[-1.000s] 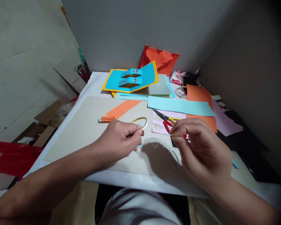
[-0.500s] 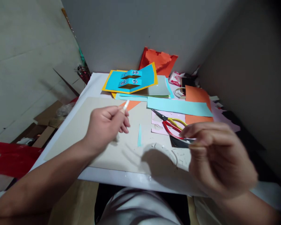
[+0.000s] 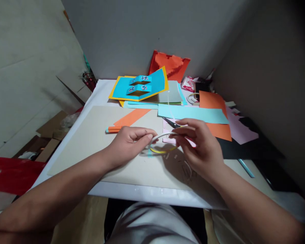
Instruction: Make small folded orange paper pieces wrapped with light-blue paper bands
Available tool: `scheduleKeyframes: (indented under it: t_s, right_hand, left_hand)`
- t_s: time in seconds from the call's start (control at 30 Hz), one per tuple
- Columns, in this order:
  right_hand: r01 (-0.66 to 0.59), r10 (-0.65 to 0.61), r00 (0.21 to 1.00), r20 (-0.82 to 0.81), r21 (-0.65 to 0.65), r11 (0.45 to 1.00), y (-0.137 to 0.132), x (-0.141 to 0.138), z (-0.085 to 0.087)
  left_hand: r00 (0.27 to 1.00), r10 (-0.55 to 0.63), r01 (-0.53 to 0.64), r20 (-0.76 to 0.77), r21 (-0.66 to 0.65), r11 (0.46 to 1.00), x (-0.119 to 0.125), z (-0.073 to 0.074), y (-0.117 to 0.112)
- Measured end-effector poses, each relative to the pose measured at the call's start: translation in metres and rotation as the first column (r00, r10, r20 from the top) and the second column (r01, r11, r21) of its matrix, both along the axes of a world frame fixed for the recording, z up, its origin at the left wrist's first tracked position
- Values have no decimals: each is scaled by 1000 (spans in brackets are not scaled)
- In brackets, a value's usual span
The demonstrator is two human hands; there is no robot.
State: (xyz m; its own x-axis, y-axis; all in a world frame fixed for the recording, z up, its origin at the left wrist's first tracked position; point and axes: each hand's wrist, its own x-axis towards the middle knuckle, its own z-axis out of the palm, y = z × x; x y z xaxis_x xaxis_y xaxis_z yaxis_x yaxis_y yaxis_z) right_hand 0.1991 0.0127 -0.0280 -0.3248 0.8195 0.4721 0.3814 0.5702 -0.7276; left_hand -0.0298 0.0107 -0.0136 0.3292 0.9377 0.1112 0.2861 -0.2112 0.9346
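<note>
A thin paper strip (image 3: 162, 135) curves into a loop between my hands, white along the top and yellow along the underside. My left hand (image 3: 129, 144) pinches one end with its fingertips, and my right hand (image 3: 195, 144) pinches the other. Both hands hover over a beige cardboard sheet (image 3: 91, 149). A narrow light-blue paper strip (image 3: 149, 152) lies on the sheet beneath the loop. Scissors with black blades (image 3: 169, 122) lie just beyond my right hand, which hides their red and yellow handles.
A blue-on-yellow pop-up paper card (image 3: 139, 87) and a cut orange sheet (image 3: 169, 66) stand at the back. Light-blue (image 3: 193, 113), orange (image 3: 213, 101) and black paper (image 3: 249, 149) overlap on the right. A red plastic bag (image 3: 12, 174) lies beyond the table's left edge.
My hands have come down and together, from apart with the left raised. The strip now spans both hands as a loop. The view has shifted slightly.
</note>
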Motion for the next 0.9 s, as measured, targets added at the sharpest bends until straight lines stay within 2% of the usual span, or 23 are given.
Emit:
scheduleKeyframes:
  t_s: [0.1, 0.2, 0.23, 0.27, 0.33, 0.4, 0.43, 0.6, 0.73, 0.9]
  right_hand:
    - [203, -199, 957, 212, 1, 979, 21, 13, 0]
    - [345, -385, 865, 321, 176, 922, 34, 15, -2]
    - [344, -388, 866, 314, 189, 920, 34, 12, -3]
    - [321, -353, 888, 296, 153, 935, 32, 8, -4]
    - [189, -180, 952, 246, -12, 982, 23, -4, -6]
    - [60, -27, 974, 223, -145, 988, 13, -15, -8]
    - [36, 3, 979, 203, -187, 982, 9, -20, -9]
    - [39, 11, 979, 205, -235, 971, 9, -31, -10]
    - [56, -4, 973, 231, -218, 974, 24, -43, -12]
    - [46, 12, 965, 262, -213, 976, 41, -61, -19]
  left_hand:
    - [977, 159, -143, -142, 119, 983, -2, -10, 6]
    - [951, 225, -182, -211, 202, 962, -3, -16, 8]
    - [941, 253, -203, -224, 224, 953, -3, -17, 7]
    - [930, 279, -222, -237, 240, 945, -3, -17, 7]
    - [913, 310, -244, -264, 254, 936, -5, -14, 7]
    - [910, 308, -240, -278, 252, 938, -6, -11, 6]
    - [912, 299, -232, -280, 250, 940, -7, -10, 6]
    - [925, 246, -169, -289, 268, 949, -7, -9, 3]
    - [940, 198, -125, -280, 258, 958, -5, -9, 1]
    - [952, 194, -133, -239, 251, 959, -7, -7, 4]
